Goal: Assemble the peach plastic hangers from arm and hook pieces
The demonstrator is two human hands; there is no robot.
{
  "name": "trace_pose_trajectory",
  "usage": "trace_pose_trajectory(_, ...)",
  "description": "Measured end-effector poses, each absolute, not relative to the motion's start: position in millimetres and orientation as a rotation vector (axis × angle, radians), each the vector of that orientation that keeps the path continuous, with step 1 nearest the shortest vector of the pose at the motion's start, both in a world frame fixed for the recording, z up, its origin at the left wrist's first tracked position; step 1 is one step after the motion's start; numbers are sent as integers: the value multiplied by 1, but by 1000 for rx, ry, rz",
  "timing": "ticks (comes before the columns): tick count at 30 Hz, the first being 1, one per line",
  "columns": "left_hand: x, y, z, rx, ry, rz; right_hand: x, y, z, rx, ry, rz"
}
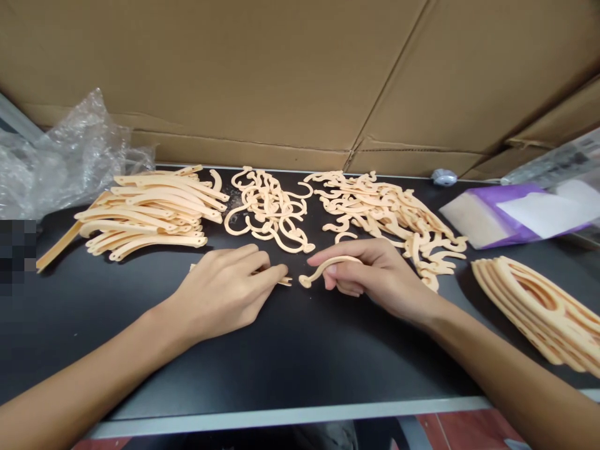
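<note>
My left hand rests on the black table, fingers closed over a thin peach plastic strip whose tip pokes out toward the right. My right hand is closed on a curved peach hook piece, its knobbed end pointing at the left hand's strip. The two parts lie a few centimetres apart. Behind the hands lie three heaps: long curved arms, round hooks and wavy pieces.
A stack of assembled peach hangers lies at the right edge. A crumpled clear plastic bag sits back left, a purple and white packet back right. Cardboard sheets wall off the back.
</note>
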State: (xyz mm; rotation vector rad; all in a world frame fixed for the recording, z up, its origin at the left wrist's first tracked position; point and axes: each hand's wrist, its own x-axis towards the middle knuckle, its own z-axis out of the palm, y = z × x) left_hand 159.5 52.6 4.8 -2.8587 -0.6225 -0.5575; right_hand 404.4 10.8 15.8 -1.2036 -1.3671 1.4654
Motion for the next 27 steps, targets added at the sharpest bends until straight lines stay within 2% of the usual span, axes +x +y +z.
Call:
trace_pose_trajectory(8, 159, 50, 6, -2782, -567, -608, 399, 12, 23, -1299, -1504, 1318)
trace_pose_trajectory(14, 162, 49, 8, -2744, -511, -647, 401, 10, 17, -1197, -1355, 1307)
trace_pose_trajectory(17, 162, 49, 9, -2760, -496, -652, 404, 10, 19, -1125, -1223, 1373)
trace_pose_trajectory(23, 161, 49, 9, -2848, -480, -581, 409, 11, 31, -906, -1085, 1729)
trace_pose_trajectory(27, 162, 48, 7, -2898, -504, -585, 411, 14, 28, -858, -1024, 1737)
